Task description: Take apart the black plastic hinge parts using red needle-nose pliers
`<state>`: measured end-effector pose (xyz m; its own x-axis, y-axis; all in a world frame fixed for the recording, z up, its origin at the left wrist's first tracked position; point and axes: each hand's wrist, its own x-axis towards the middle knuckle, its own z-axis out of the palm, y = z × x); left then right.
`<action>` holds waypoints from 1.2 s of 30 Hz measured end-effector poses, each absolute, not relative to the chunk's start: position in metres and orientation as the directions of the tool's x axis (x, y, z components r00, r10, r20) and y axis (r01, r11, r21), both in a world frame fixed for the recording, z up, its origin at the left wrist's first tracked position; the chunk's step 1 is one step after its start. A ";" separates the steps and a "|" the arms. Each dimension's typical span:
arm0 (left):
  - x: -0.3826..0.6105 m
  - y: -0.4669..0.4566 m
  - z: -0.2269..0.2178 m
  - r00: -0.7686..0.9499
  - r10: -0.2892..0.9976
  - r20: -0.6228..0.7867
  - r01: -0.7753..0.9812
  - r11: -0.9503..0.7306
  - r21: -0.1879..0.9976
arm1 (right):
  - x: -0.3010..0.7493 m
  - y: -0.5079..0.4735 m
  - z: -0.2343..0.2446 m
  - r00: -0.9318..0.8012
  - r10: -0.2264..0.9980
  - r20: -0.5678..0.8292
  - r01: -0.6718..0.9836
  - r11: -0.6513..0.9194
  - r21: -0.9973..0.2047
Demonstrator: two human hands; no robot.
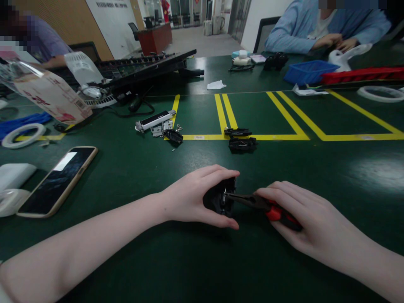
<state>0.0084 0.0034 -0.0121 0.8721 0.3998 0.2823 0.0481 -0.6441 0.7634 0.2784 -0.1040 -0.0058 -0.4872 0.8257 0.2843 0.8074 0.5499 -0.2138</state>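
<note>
My left hand point(202, 193) grips a black plastic part point(217, 200) between thumb and fingers, its hollow side with small metal pieces facing right. Wrapped round the red and black handles of long-nosed pliers point(252, 200) is my right hand point(303, 214). The pliers' tips touch or nearly touch a small metal piece in the black part; whether they pinch it I cannot tell. Beyond my hands, two black plastic pieces point(242, 144) lie by the yellow tape. Left of them are a white and black bar point(156, 121), small metal plates point(162, 128) and another black piece point(173, 136).
At left lie a phone point(59, 181), a tape roll point(23, 135) and a printed bag point(53, 92). A long black frame point(151, 69), a blue basket point(311, 71) and a red strip point(362, 75) are farther back. Two people sit across the green table point(126, 168).
</note>
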 end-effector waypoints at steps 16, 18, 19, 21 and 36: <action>0.009 0.005 -0.008 0.896 0.421 0.140 0.138 -0.565 0.813 | 0.276 -0.104 -0.005 -0.511 0.801 0.312 0.799 0.576 -0.171; 0.009 0.005 -0.009 0.892 0.419 0.171 0.121 -0.584 0.803 | 0.276 -0.104 -0.004 -0.514 0.799 0.313 0.797 0.580 -0.170; 0.009 0.005 -0.009 0.888 0.419 0.191 0.111 -0.598 0.794 | 0.276 -0.104 -0.004 -0.513 0.800 0.312 0.798 0.578 -0.172; 0.009 0.004 -0.010 0.880 0.414 0.233 0.096 -0.636 0.766 | 0.276 -0.104 -0.004 -0.510 0.803 0.309 0.799 0.575 -0.174; 0.009 0.002 -0.008 0.862 0.430 0.267 0.125 -0.691 0.712 | 0.281 -0.104 -0.003 -0.384 0.906 0.176 0.808 0.422 -0.412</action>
